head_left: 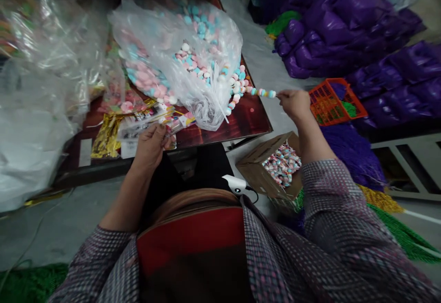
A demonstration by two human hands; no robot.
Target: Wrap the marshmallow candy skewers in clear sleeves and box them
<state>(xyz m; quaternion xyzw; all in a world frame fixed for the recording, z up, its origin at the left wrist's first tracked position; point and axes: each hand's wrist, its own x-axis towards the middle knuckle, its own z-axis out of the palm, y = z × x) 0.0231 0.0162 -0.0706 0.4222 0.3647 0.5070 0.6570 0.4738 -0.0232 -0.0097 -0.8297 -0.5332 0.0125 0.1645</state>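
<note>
My right hand pinches the end of a strand of small round pink, blue and white pieces beyond the table's right edge. The strand reaches back to a loose pile of like pieces beside a clear plastic bag. That bag is full of more of them, with thin white sticks or strings at its gathered mouth. Over the table's front edge, my left hand is closed on a small clear packet with a pink and yellow card. Its fingertips are partly hidden.
Clear bags crowd the table's left side, near gold foil strips. Below right stands a cardboard box of wrapped pieces. An orange basket and purple bags lie farther right. A dark red table stands before me.
</note>
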